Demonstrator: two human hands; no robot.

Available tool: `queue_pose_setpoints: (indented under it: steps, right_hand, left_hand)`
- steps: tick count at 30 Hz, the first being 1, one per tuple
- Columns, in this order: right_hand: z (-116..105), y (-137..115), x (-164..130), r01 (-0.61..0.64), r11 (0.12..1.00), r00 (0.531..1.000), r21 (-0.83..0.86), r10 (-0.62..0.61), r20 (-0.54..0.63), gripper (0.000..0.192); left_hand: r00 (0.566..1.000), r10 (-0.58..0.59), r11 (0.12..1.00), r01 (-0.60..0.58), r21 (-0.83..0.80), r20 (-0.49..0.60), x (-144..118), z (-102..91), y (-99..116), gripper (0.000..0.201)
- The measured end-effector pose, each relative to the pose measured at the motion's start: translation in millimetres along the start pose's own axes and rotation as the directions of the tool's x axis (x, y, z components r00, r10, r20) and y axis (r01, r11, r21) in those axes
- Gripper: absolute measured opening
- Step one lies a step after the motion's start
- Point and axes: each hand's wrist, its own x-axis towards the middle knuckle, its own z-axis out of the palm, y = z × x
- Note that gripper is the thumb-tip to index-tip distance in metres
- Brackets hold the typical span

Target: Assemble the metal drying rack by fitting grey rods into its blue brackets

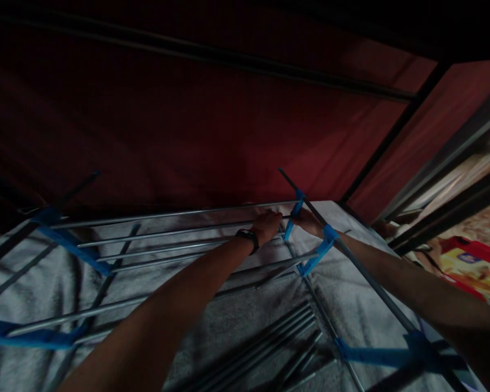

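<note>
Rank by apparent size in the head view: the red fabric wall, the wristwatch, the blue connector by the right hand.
1. Red fabric wall, spanning most of the frame.
2. Blue connector at the rod joint by the right hand.
3. Wristwatch on the left hand wrist; close to the connector, so unsure.

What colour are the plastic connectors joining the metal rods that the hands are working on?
Blue. The connector between the left hand and right hand shows it best, in the head view.

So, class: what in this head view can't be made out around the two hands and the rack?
- Left hand fingers on the rod: hidden behind the knuckles.
- Right hand grip at the blue connector: too dark and small.
- Loose rods: cut off by the bottom edge.
- Red panel: top lost in shadow.
</note>
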Motion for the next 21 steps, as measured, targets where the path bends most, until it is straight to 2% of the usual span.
queue_pose_setpoints:
  steps: [6, 12, 21]
  right_hand:
    - [4, 10, 4, 0.028, 0.995, 0.999, -0.093, -0.030, -0.026, 0.019]
    - [8, 10, 4, 0.038, 0.994, 0.999, -0.101, -0.039, -0.006, 0.017]
    - [11, 6, 2, 0.030, 0.993, 0.999, -0.112, -0.028, 0.021, 0.015]
  left_hand:
    - [0.999, -0.042, 0.998, 0.041, -0.053, -0.028, 15, 5.6, 5, 0.035]
    - [0.994, -0.069, 0.987, 0.056, -0.153, -0.080, 15, 4.4, 3, 0.033]
    - [0.989, -0.130, 0.973, 0.114, -0.202, -0.065, 9, -3.4, 4, 0.034]
